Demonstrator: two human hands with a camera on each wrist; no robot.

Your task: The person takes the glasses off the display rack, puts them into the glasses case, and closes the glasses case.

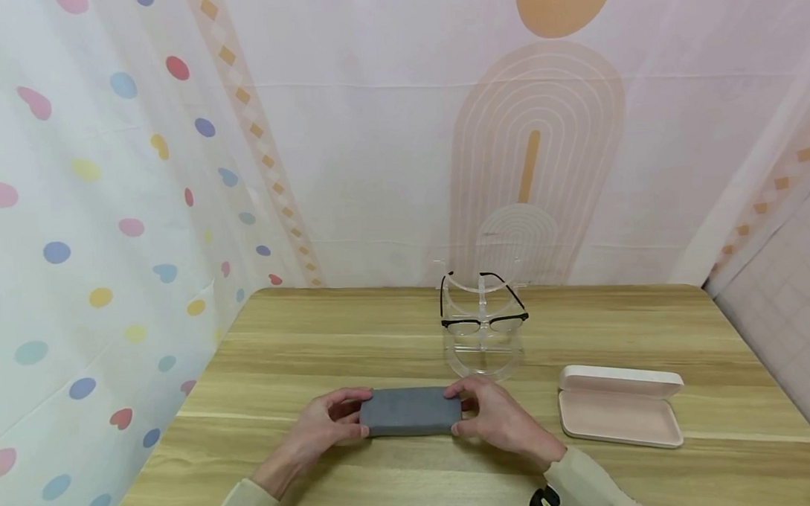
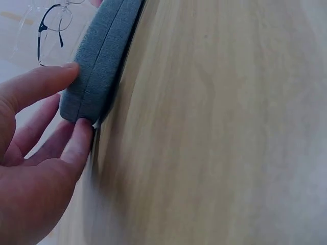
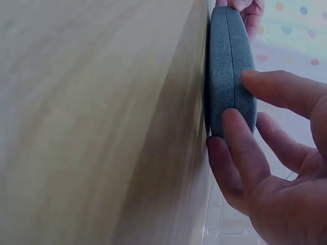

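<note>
A closed grey-blue, cloth-covered glasses case (image 1: pixel 410 411) lies lengthwise between my two hands, right at the wooden tabletop. My left hand (image 1: pixel 315 429) grips its left end, with thumb and fingertips on the corners. The right hand (image 1: pixel 501 421) holds the opposite end in the same way. In the left wrist view, the case's seam (image 2: pixel 97 66) runs along its edge, and the fingers of the left hand (image 2: pixel 38 173) bend round the end. Seen from the right wrist, fingertips of the right hand (image 3: pixel 276 178) touch the side and end of the case (image 3: pixel 230 66).
Behind the case, black-rimmed glasses (image 1: pixel 484 325) sit on a clear display stand (image 1: pixel 484 358). To the right, a white glasses case (image 1: pixel 621 417) with pinkish lining stands lid up. Patterned curtains (image 1: pixel 375 172) border the wooden table (image 1: pixel 314 345) at the back and left.
</note>
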